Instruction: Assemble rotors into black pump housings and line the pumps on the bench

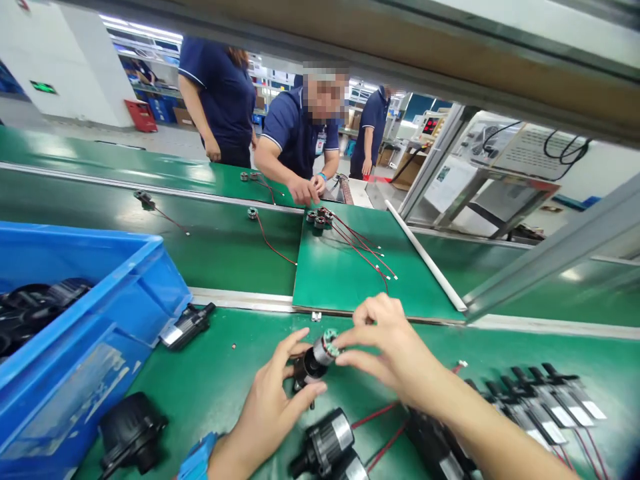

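Being gripped between the curved thumb and fingers of the left hand point(265, 403), a black housing point(305, 373) is held tilted over the green surface point(215, 380). At its mouth, a round metal core point(324, 351) is pinched at its green end by the thumb and forefinger of the right hand point(383, 340). How deeply it is inserted cannot be told.

The left hand point(267, 397) partly hides the black housing point(307, 369), the frame's left edge crops the blue bin point(127, 290), and the black part point(131, 427) beside it is blurred.
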Motion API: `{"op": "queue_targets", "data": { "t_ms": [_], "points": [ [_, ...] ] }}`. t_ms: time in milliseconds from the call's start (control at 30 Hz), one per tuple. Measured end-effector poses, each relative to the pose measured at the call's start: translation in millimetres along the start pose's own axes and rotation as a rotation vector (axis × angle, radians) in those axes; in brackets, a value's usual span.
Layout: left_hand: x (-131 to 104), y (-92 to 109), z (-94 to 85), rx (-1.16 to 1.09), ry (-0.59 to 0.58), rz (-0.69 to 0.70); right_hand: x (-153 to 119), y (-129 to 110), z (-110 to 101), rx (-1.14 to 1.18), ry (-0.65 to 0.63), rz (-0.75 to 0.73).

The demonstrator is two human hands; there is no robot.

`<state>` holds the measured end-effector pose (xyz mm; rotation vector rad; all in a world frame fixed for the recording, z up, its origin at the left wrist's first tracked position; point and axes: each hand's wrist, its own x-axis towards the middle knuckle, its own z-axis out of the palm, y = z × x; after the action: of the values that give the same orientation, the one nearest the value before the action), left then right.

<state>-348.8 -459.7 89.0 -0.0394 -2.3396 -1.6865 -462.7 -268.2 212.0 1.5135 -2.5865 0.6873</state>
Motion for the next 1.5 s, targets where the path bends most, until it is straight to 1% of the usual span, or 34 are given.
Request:
{"op": "queue_targets", "data": {
  "t_ms": [100, 200, 300, 400, 533, 700, 800, 933, 967, 1033, 1167, 1267, 1367, 1500],
  "points": [
    [0, 3, 0.9, 0.012, -0.02, 0.013, -17, -12, 13, -0.002, 0.017, -0.036],
    [-1, 4, 0.0, 0.035, -0.045, 0.038, -20, -13, 24, -0.005, 0.031, -0.082],
    [-1, 2, -2.4, 0.101, -0.046, 0.061, -20, -10, 28, 0.017, 0.038, -0.112],
    [-1, 0, -4.3, 0.153, -0.03, 0.045, -19, -8, 30, 0.097, 0.058, -0.083],
    [-1, -2, -4.7, 0.146, -0.023, 0.025, -15, -6, 36, 0.262, 0.082, -0.029],
    [0, 0, -5.7, 0.105, -0.036, 0.016, -12, -4, 35, 0.445, 0.006, 0.024],
    [1, 2, -6.3, 0.083, -0.058, 0.018, -12, -4, 30, 0.492, -0.052, 0.07],
    [1, 2, -6.6, 0.089, -0.075, 0.011, -13, -2, 27, 0.53, -0.156, 0.049],
    [1, 2, -6.7, 0.092, -0.075, 0.012, -13, -1, 27, 0.531, -0.165, 0.036],
    [-1, 1, -6.7, 0.106, -0.065, 0.025, -14, 0, 29, 0.511, -0.142, 0.006],
    [-2, -1, -6.1, 0.139, -0.017, 0.123, -15, 2, 37, 0.378, -0.089, -0.037],
    [-1, -3, -6.3, 0.157, -0.015, 0.219, -16, 0, 40, 0.261, -0.108, -0.03],
    [2, -5, -8.8, 0.243, -0.034, 0.34, -16, -4, 39, 0.199, -0.137, -0.052],
    [1, -3, -15.8, 0.375, -0.116, 0.454, -17, -8, 37, 0.118, -0.129, -0.088]
  ]
}}
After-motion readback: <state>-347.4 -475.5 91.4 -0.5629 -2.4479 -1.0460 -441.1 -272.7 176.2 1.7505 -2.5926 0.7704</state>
